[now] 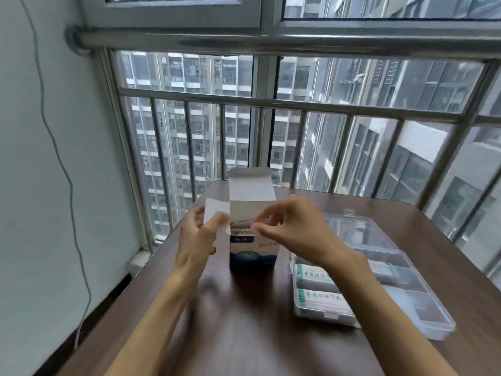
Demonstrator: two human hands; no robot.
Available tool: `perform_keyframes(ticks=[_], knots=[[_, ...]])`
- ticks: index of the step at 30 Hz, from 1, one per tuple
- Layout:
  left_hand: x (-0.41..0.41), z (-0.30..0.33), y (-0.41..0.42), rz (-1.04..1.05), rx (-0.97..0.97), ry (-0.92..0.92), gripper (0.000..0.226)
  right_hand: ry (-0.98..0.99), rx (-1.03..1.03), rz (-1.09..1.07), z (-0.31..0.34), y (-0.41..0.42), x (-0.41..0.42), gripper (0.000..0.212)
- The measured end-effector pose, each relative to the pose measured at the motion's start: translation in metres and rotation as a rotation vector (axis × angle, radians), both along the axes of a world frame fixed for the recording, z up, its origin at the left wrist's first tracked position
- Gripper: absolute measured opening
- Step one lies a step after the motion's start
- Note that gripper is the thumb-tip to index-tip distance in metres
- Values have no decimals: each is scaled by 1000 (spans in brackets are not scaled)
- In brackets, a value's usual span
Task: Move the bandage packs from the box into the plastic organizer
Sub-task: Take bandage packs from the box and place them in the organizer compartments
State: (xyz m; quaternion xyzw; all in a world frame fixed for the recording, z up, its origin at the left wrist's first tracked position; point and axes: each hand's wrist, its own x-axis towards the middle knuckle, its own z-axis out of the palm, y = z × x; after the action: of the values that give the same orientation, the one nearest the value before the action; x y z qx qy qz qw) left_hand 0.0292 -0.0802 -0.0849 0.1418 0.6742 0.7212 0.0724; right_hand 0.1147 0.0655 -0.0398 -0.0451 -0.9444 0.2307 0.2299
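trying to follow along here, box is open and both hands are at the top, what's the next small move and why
Probably dip the right hand into the box and pinch a pack: its flaps are up, the left hand holds the side flap back, and the organizer lies open alongside.

I see the box (252, 240) standing on the table (244, 335), the plastic organizer (379, 280) just right of it, two packs (317, 287) in its near-left compartments.

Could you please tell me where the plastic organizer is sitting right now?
In the head view, the plastic organizer lies open on the brown table, right of the box and partly beneath the right forearm.
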Motion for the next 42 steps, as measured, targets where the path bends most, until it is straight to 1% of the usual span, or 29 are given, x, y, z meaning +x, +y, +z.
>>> perform_keyframes(ticks=[1,3,4,6,7,9,10,12,13,14,16,18,20,23,24,26,28,29,30,33,34,35,36,37,39,40,42], knots=[[1,2,-1,-52,-13,17,36,-42,-20,21,3,-1,3,18],[5,4,-1,-106,10,123,11,-101,-9,39,9,-3,6,25],[9,4,0,-121,29,187,8,-124,14,21,10,-4,6,27],[13,2,3,-77,26,342,12,-168,99,-31,10,-5,7,27],[15,-1,3,-38,-3,434,14,-208,164,-55,9,-6,7,21],[18,-4,3,-16,-96,571,21,-346,294,-88,5,-8,6,3],[19,-6,3,-34,-132,594,24,-430,332,-87,1,-10,6,7],[19,-7,4,-70,-142,574,23,-533,375,-100,-4,-10,2,31],[18,-7,5,-71,-139,561,22,-526,403,-105,-4,-11,-1,36],[17,-7,6,-65,-122,537,22,-476,431,-107,-3,-11,-5,35],[17,-4,8,-56,-46,431,26,-348,491,-123,1,-12,-12,24],[19,-2,8,-56,47,293,26,-318,573,-123,6,-13,-18,18],[17,-1,9,-37,97,190,22,-356,620,-102,11,-12,-26,13],[16,0,10,-11,160,70,20,-488,584,-76,18,-7,-39,23],[15,0,10,-4,169,41,18,-539,569,-56,19,-6,-43,21],[15,2,8,-5,190,12,9,-600,562,-14,20,-4,-49,14],[13,4,4,-11,191,49,3,-606,559,10,18,-2,-53,15],[12,4,3,-18,171,86,11,-603,562,12,18,-3,-55,17],[10,5,2,-43,133,137,24,-594,563,13,17,-3,-56,20],[9,3,-3,-197,-15,294,72,-609,557,1,20,-6,-61,26],[6,-1,-5,-238,-58,332,87,-605,547,-1,20,-6,-62,23],[2,-5,-8,-251,-96,358,98,-608,539,-2,20,-5,-65,15],[-4,-9,-10,-238,-140,381,103,-610,543,0,21,-5,-65,6],[-9,-14,-11,-204,-178,398,101,-618,540,0,21,-5,-65,13],[-17,-20,-12,-123,-252,447,88,-652,522,20,23,-4,-62,28],[-18,-21,-12,-95,-283,465,84,-665,514,39,24,-4,-60,29],[-18,-22,-11,-61,-313,496,83,-670,483,84,26,-1,-56,23]])
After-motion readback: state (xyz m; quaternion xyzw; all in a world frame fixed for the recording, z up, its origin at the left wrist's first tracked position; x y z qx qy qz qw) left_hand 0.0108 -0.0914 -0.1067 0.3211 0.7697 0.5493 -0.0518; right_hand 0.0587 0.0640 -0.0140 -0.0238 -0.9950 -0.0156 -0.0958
